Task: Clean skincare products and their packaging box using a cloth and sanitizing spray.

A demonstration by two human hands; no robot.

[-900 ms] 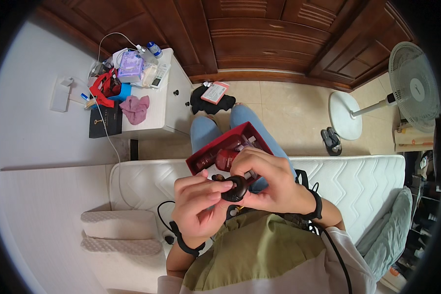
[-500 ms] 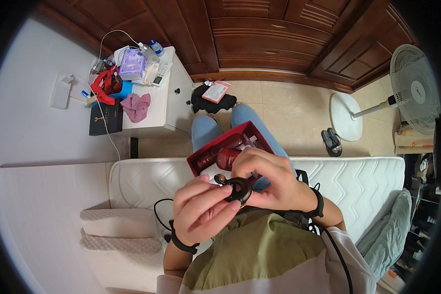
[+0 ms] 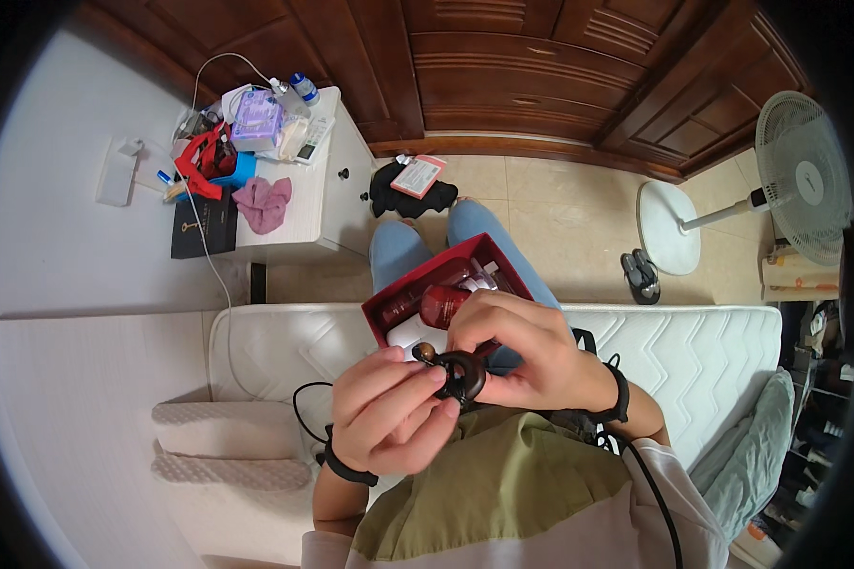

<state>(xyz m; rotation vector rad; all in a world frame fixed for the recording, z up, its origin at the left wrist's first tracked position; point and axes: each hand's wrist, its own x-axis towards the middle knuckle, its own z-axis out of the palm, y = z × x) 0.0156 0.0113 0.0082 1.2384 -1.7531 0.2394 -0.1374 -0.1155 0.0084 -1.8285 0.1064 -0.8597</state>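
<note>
Between my two hands is a dark brown ring-shaped trinket (image 3: 470, 373) with a thin black cord. A small brown, glossy bead (image 3: 425, 352) sticks out at its upper left. My left hand (image 3: 384, 408) pinches the trinket's left side with thumb and fingertips. My right hand (image 3: 536, 356) is closed on its right side, and those fingertips are partly hidden. Below them, on my lap, rests an open red box (image 3: 374, 329). It holds a dark red bottle (image 3: 440, 307), a white rounded item (image 3: 410, 333) and other small containers.
A mattress (image 3: 693, 370) lies under me. At the left stands a white bedside cabinet (image 3: 299, 213) crowded with things, a pink cloth (image 3: 264, 204) among them. Slippers (image 3: 641, 277) and a standing fan (image 3: 669, 228) are on the floor at the right. A black cable (image 3: 659, 503) runs beside my right arm.
My left fingers have curled in closer around the trinket, and the left hand has shifted slightly. The bead has tilted a little. More of the white item in the box shows.
</note>
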